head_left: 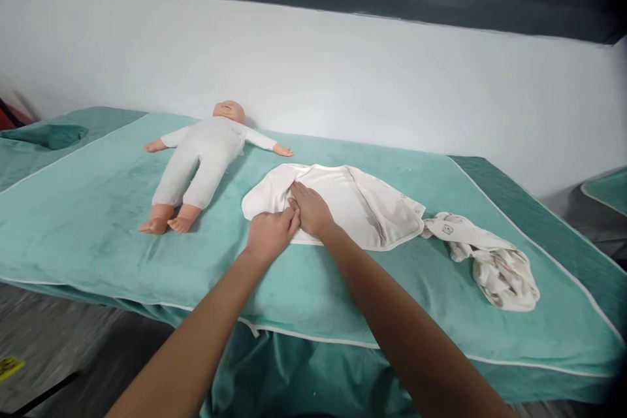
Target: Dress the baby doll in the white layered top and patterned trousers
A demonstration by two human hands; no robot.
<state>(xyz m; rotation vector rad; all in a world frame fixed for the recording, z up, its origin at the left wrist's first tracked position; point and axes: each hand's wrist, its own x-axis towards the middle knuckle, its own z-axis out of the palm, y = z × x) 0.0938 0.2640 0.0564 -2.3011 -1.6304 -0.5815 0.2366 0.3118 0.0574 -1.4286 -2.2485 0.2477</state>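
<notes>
A white baby garment [347, 202] lies spread on the green bed cover, with its left part folded over. My left hand [272, 233] is closed at the garment's near left edge, fingers curled around the fabric. Right beside it, touching it, my right hand [312, 210] lies on the garment with fingers stretched out flat. To the right is a crumpled, printed cream cloth [494, 258]; its narrow end meets the garment, and I cannot tell whether they are joined. A baby doll [208, 144] in white clothing lies on its back to the left, arms spread, apart from both hands.
The green padded bed [98, 222] has white piping along its front edge. Behind it rises a white wall [343, 85] with a dark ledge above. Part of another green padded surface [610, 191] shows at the far right.
</notes>
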